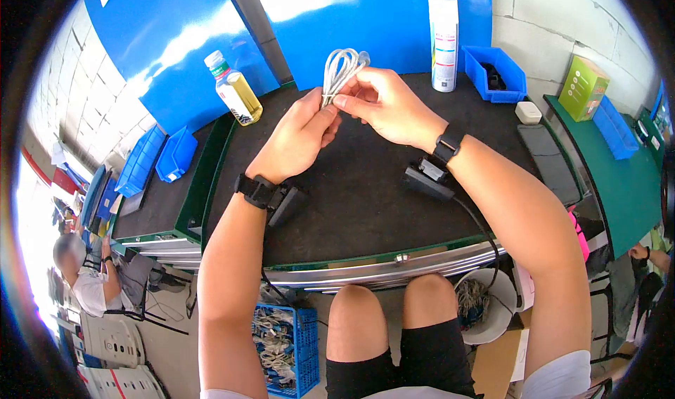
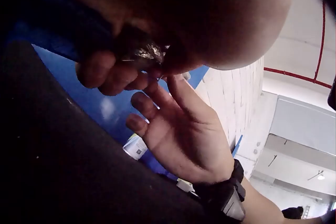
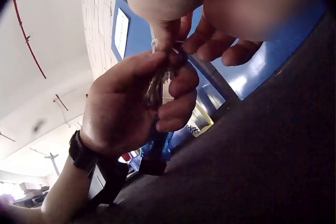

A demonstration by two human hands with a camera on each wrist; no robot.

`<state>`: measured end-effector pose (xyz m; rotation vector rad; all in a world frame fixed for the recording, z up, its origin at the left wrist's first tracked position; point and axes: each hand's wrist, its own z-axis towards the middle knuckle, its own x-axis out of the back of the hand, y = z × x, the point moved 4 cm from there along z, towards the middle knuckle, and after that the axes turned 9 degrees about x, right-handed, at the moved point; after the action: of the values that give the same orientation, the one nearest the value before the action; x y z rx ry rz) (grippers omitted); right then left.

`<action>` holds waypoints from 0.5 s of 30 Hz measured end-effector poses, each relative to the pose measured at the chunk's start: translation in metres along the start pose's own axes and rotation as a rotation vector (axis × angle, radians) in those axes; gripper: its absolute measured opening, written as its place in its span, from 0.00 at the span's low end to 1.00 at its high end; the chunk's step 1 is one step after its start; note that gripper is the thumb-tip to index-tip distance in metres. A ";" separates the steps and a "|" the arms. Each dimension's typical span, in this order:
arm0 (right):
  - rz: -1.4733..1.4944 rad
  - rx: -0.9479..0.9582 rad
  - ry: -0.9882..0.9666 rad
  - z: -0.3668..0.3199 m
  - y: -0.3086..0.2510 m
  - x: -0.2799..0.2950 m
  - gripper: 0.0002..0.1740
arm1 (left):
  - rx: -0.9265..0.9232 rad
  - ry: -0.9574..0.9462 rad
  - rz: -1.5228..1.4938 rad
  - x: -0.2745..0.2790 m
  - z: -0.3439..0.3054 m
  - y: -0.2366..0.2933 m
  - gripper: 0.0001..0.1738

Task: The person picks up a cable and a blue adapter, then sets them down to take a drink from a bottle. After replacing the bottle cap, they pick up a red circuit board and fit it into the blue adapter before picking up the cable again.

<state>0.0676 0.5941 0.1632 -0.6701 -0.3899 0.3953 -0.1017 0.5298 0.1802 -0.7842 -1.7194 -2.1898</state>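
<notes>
Both my hands meet over the far middle of the dark tabletop around a coiled, pale grey cable (image 1: pixel 342 70). My left hand (image 1: pixel 297 133) grips the bundle low down, its loops standing up above the fist. With thumb and fingers, my right hand (image 1: pixel 397 107) pinches at the bundle's waist, where a thin band (image 1: pixel 328 97) crosses the strands. In the right wrist view, grey strands (image 3: pixel 156 90) run through the left palm, and a blue piece (image 3: pixel 157 144) with a dark end shows below it. The left wrist view has the right fingertips tucked partly behind the left hand.
Behind the hands stand a bottle of yellow liquid (image 1: pixel 239 98) and a white spray can (image 1: pixel 444 44). A blue bin (image 1: pixel 498 75) holds dark parts at the back right. A phone-like dark slab (image 1: pixel 548 163) lies right. Below are a blue crate (image 1: pixel 307 350) of cables and a white bucket (image 1: pixel 503 311).
</notes>
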 end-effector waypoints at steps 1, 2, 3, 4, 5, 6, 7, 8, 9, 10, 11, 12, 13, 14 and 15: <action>-0.038 -0.004 -0.005 0.000 -0.001 0.001 0.09 | 0.001 0.001 0.000 0.000 0.000 -0.001 0.14; -0.038 -0.004 -0.006 0.000 -0.003 0.001 0.09 | 0.011 -0.018 -0.045 0.000 0.001 -0.002 0.13; -0.036 -0.009 -0.006 0.000 -0.003 0.002 0.08 | 0.022 -0.038 -0.090 0.000 0.002 -0.004 0.12; -0.033 -0.015 -0.005 0.000 -0.003 0.002 0.07 | 0.022 -0.038 -0.090 0.000 0.003 -0.005 0.12; -0.033 -0.015 -0.005 0.000 -0.001 0.003 0.07 | 0.035 -0.013 -0.132 0.000 0.005 -0.008 0.13; -0.025 0.011 -0.015 0.000 0.002 0.003 0.07 | 0.047 0.012 -0.174 0.001 0.005 -0.009 0.14; -0.017 0.038 -0.025 0.001 0.002 0.002 0.07 | 0.047 0.012 -0.173 0.001 0.005 -0.007 0.14; -0.017 0.038 -0.025 0.000 0.002 0.002 0.07 | 0.045 0.019 -0.173 0.000 0.003 -0.004 0.14; -0.058 0.061 -0.005 0.000 0.002 0.002 0.07 | 0.043 0.026 -0.173 0.000 0.003 -0.003 0.14; -0.100 0.084 0.015 0.000 -0.001 0.002 0.07 | 0.043 0.026 -0.173 0.002 0.003 -0.003 0.14; -0.100 0.084 0.015 0.000 -0.004 0.002 0.07 | 0.046 0.003 -0.144 0.003 0.003 -0.005 0.12; -0.130 0.090 0.024 -0.001 -0.007 0.003 0.07 | 0.049 -0.020 -0.115 0.003 0.004 -0.007 0.12; -0.160 0.096 0.033 0.000 -0.013 0.003 0.07 | 0.049 -0.020 -0.115 0.002 0.004 -0.008 0.12; -0.159 0.097 0.033 -0.001 -0.019 0.002 0.07 | 0.046 0.010 -0.139 0.001 0.005 -0.009 0.12; -0.175 0.078 0.019 -0.002 -0.026 0.001 0.07 | 0.041 0.041 -0.163 0.002 0.006 -0.010 0.14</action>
<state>0.0752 0.5748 0.1790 -0.5589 -0.4092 0.2364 -0.1070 0.5386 0.1738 -0.6041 -1.8618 -2.2484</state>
